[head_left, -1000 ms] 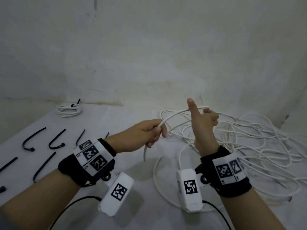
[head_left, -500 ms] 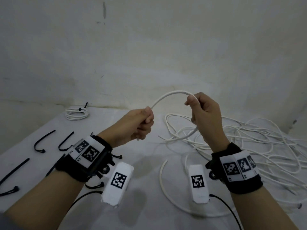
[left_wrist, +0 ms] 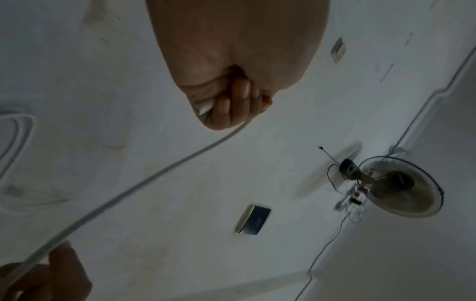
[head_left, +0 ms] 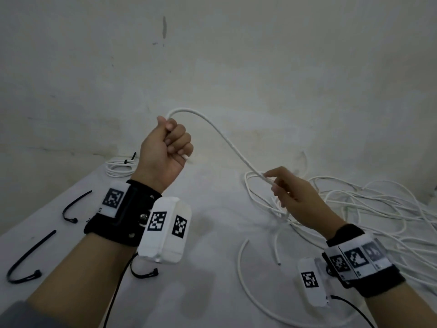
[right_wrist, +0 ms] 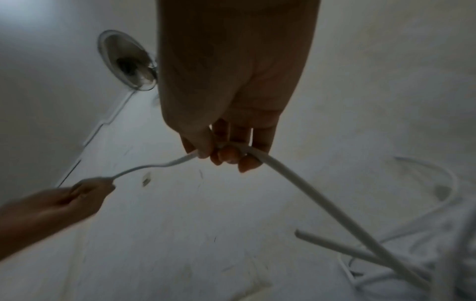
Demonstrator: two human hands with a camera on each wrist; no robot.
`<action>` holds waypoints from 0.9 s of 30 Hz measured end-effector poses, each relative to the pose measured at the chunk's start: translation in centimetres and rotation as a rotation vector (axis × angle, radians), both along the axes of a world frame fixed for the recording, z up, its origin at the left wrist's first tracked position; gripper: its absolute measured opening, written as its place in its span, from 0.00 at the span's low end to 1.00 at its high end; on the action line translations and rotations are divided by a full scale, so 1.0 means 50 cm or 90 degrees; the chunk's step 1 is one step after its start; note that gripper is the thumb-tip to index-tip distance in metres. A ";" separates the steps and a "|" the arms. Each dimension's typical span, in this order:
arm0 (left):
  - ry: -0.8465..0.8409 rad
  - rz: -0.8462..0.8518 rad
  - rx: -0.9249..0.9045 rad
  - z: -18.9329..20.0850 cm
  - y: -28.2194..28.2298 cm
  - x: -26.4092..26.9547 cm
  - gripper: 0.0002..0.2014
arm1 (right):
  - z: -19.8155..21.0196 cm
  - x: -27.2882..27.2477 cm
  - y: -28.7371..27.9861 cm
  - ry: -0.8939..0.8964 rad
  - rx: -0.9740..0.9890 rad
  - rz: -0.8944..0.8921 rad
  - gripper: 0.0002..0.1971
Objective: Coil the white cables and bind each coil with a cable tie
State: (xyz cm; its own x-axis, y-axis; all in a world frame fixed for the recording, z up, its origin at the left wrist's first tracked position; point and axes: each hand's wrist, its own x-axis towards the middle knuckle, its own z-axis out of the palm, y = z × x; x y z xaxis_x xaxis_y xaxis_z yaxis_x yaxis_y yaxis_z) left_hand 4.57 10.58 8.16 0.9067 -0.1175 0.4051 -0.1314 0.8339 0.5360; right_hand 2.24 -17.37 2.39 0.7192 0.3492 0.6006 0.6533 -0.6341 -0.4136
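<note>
Several black cable ties [head_left: 22, 263] are lying loose along the left side of the bench [head_left: 212, 233], most of them curled into hooks, and one more [head_left: 144, 273] is peeking out from under the left forearm. Farther back on that side, close against the wall [head_left: 236, 67], a finished coil [head_left: 119, 167] of white cable is sitting bound with a black tie.

Moving right, the left hand [head_left: 165, 151] is being held up above the bench in a closed fist, its grip wrapped tight round one end of a white cable [head_left: 227, 138]; in the left wrist view the cut end is showing just past the curled fingers [left_wrist: 233, 106]. From the top of that fist the cable is arching up and then sloping down to the right.

It is running into the right hand [head_left: 296, 200], which is hanging lower and nearer the bench. That grip is pinching the cable lightly between thumb and fingertips [right_wrist: 226, 153], with the forefinger sticking out rather than curling in. Below the hand the cable is dropping toward a big loose tangle [head_left: 369, 209] of white cable sprawling over the right side of the bench, with a couple of free ends lying in front of it. Both wrists are wearing black bands carrying white boxes with square printed markers.
</note>
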 end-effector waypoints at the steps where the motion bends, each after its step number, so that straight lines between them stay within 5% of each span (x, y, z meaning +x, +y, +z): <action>1: -0.006 0.014 0.019 0.001 -0.006 0.001 0.26 | 0.001 -0.002 0.008 -0.029 -0.057 0.015 0.14; 8: -0.048 0.082 0.360 -0.037 -0.075 -0.010 0.18 | 0.034 -0.067 0.095 -0.154 -0.294 0.083 0.16; 15: -0.172 0.088 0.611 -0.099 -0.111 -0.030 0.20 | 0.090 -0.058 0.116 -0.170 -0.160 0.119 0.09; 19: -0.156 -0.040 0.493 -0.117 -0.109 -0.032 0.20 | 0.106 -0.022 0.096 -0.123 -0.077 0.012 0.16; 23: -0.102 -0.144 0.332 -0.134 -0.105 -0.024 0.20 | 0.100 0.003 0.102 -0.012 -0.056 -0.023 0.07; 27: -0.062 -0.191 0.259 -0.149 -0.106 -0.016 0.21 | 0.092 0.014 0.113 -0.013 -0.039 -0.039 0.15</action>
State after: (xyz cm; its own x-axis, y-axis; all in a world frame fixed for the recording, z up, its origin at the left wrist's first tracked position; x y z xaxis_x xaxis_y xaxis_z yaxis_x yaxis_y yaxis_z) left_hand 3.76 5.29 0.73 0.7695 -0.5318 0.3536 0.0160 0.5695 0.8218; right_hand 2.94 -11.74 6.98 0.7285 0.3412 0.5940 0.6201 -0.6971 -0.3600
